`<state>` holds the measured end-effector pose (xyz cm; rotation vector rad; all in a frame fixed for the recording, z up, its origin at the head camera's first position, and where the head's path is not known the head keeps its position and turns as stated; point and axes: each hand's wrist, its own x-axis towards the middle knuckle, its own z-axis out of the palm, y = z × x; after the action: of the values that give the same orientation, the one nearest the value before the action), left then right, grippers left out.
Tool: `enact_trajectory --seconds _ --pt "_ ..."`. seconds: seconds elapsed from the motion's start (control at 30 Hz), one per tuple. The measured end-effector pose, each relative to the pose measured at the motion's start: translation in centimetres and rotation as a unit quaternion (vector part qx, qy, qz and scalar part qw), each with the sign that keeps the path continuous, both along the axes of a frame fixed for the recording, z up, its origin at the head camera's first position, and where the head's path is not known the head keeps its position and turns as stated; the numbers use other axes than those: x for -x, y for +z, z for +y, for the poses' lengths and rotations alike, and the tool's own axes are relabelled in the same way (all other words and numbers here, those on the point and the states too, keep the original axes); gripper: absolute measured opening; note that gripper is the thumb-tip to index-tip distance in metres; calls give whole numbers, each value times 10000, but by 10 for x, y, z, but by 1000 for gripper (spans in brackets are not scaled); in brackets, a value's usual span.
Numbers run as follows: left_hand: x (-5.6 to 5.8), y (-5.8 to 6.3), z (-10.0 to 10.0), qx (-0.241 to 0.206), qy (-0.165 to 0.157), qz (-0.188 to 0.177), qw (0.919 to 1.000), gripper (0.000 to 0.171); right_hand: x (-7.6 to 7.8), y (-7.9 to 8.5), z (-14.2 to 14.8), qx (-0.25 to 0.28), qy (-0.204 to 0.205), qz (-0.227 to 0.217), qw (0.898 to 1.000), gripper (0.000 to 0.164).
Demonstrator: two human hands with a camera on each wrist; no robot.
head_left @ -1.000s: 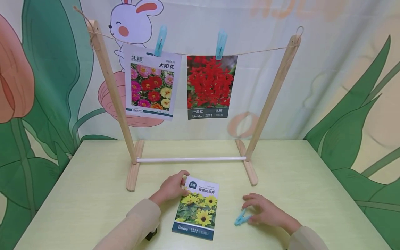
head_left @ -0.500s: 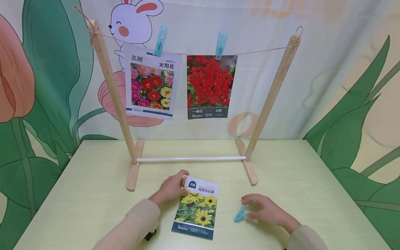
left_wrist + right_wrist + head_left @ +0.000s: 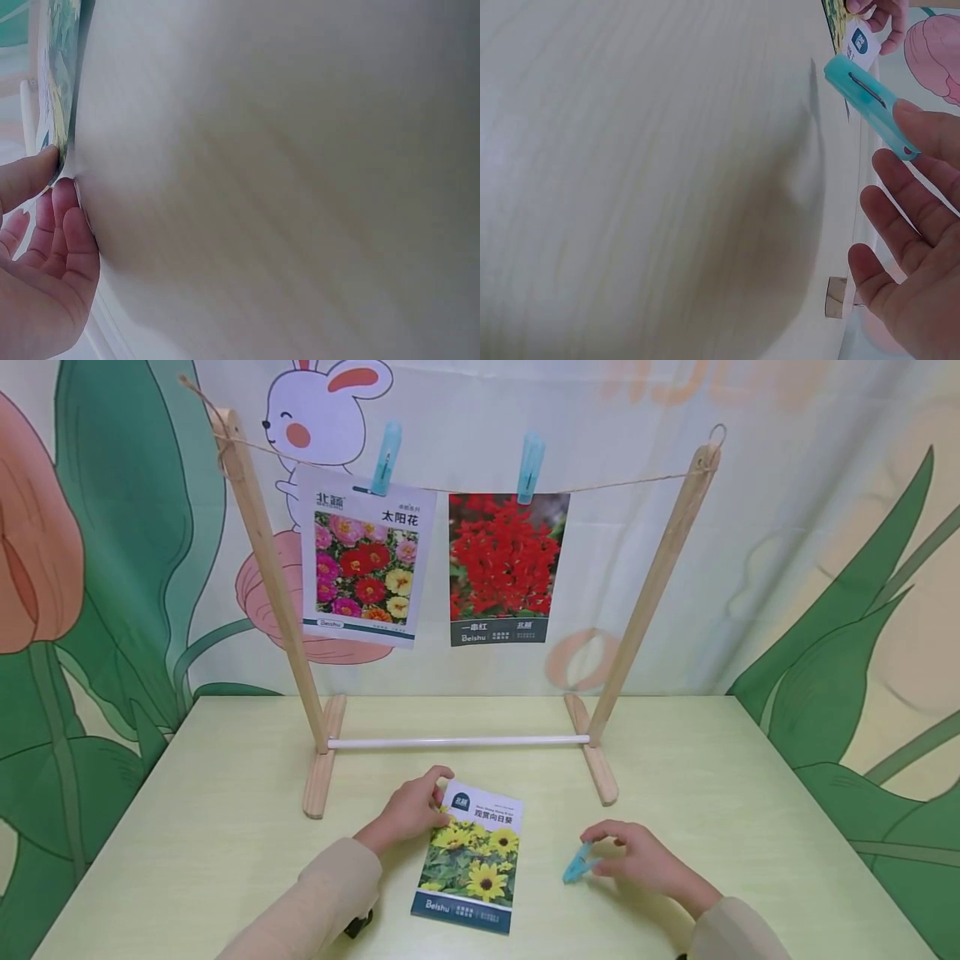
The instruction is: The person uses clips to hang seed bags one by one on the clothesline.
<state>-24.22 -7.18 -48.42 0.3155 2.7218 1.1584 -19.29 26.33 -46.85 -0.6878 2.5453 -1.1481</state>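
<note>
My left hand (image 3: 408, 810) pinches the upper left edge of a seed packet (image 3: 472, 868) with yellow sunflowers on its front. In the left wrist view, the thumb (image 3: 34, 176) lies on the packet's face and the fingers curl at its edge. The packet lies face up, close over the table. To its right, my right hand (image 3: 641, 860) holds a light blue clothespin (image 3: 577, 865) by one end. The right wrist view shows the clothespin (image 3: 866, 105) with its metal spring, pinched between thumb and forefinger while the other fingers are spread loosely.
Behind the hands stands a wooden frame (image 3: 652, 602) with a white crossbar (image 3: 457, 742). Along its twine (image 3: 630, 482) hang a packet of mixed flowers (image 3: 363, 568) and a packet of red flowers (image 3: 506, 564), each under a blue clothespin. A printed curtain (image 3: 465, 410) backs the table.
The clothespin in my right hand has turned and risen slightly, and its two legs now look closer together. My left hand and the sunflower packet have barely shifted.
</note>
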Motion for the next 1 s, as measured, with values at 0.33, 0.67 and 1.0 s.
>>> enact_trajectory --seconds 0.33,0.67,1.0 --pt "-1 0 -1 -198 -31 -13 9998 55 0 7 -2 14 -33 -43 10000 36" --pt "-2 0 -5 -647 -28 -57 9979 56 2 11 -4 11 -127 -63 9999 36" --pt "-4 1 -9 -1202 -194 -217 9923 57 3 16 -6 0 -86 -23 10000 38"
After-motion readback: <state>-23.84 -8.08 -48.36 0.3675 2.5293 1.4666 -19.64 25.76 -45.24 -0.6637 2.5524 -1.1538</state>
